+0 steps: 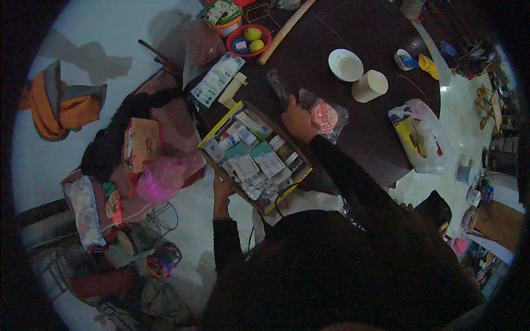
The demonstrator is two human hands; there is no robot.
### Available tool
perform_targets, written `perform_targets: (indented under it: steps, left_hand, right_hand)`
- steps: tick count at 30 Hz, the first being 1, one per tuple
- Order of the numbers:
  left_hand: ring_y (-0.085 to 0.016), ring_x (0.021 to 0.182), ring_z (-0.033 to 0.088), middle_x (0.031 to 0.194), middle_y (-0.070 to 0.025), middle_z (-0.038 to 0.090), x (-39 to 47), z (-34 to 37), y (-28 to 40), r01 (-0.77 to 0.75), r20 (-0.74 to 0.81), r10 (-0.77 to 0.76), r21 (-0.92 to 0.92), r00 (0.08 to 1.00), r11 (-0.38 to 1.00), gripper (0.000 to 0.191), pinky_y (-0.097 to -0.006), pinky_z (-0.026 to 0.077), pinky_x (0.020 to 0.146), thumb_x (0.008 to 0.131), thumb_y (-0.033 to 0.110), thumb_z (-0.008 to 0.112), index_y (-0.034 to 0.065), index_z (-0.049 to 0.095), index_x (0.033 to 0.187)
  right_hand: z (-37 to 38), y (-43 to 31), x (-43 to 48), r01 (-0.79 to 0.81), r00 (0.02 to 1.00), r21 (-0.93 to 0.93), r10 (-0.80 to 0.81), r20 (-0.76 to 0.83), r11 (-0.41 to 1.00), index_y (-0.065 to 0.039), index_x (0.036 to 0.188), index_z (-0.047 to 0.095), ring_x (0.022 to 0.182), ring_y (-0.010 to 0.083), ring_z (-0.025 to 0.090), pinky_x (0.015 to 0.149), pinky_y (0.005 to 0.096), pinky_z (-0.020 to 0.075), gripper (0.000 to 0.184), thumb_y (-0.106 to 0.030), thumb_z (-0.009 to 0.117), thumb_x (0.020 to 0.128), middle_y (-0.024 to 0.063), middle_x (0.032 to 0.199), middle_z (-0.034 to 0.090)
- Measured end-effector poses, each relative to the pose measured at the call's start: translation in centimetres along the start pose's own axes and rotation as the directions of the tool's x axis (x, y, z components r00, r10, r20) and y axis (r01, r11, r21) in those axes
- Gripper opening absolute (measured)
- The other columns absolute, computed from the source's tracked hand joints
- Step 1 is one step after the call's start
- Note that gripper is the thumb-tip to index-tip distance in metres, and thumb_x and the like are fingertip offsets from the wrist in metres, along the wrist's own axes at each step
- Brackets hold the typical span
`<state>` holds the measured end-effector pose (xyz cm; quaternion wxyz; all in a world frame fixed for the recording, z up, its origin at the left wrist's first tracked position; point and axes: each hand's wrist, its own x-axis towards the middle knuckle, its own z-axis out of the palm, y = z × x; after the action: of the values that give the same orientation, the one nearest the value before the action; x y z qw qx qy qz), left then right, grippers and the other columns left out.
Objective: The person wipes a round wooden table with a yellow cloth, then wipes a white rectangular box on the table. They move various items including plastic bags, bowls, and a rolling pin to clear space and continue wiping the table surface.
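A shallow cardboard box (292, 183) with yellow edges stands tilted across the table's near edge. It is packed with medicine cartons (268, 158), small bottles (281, 145) and clear-wrapped pieces (261, 191). My left hand (222, 192) grips the near left side of this box, its fingers partly hidden underneath. Beyond the far right side, my right hand (299, 120) is over the dark table with its index finger extended and nothing visible in it. A pink round item in clear plastic (324, 116) lies just right of that hand. Ahead of the fingertip is a narrow clear-plastic object (277, 85).
Farther back are a red bowl with yellow fruit (235, 50), a wooden rolling pin (285, 32), a white bowl (345, 65) and a pale cylinder (370, 86). A filled plastic bag (420, 138) sits at the right edge. A printed carton (217, 80) lies left of the hand.
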<state>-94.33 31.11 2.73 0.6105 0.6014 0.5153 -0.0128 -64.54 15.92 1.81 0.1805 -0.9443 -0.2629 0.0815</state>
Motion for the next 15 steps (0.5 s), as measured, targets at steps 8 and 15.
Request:
perform_targets:
  steps: [8, 15]
  left_hand:
    - [-0.027, 0.090, 0.063, 0.114, -0.0127, 0.056, 3.7, 2.8, -0.8, 0.104, 0.108, -0.091, -0.119, 0.990, 0.987, 0.064, -0.0433, 0.057, 0.069, 0.081, 0.008, 0.056, 0.0157, 0.031, 0.140]
    - [-0.026, 0.090, 0.062, 0.111, -0.0126, 0.056, 5.3, 2.6, -3.2, -0.024, 0.134, 0.012, 0.089, 0.991, 0.996, 0.070, -0.0428, 0.056, 0.069, 0.080, 0.014, 0.062, 0.0166, 0.028, 0.141]
  right_hand:
    - [-5.7, 1.2, 1.6, -0.042, 0.990, 0.658, 0.118, -0.072, 0.752, -0.007, 0.134, 0.040, 0.079, 0.0192, 0.057, 0.071, 0.0323, 0.0468, 0.048, -0.022, 0.056, 0.092, 0.0153, 0.102, 0.059]
    - [-8.3, -1.5, -4.2, 0.008, 0.990, 0.778, -0.116, 0.084, 0.629, -0.008, 0.136, 0.038, 0.089, 0.0135, 0.056, 0.080, 0.0278, 0.0460, 0.045, -0.012, 0.053, 0.093, 0.0081, 0.101, 0.057]
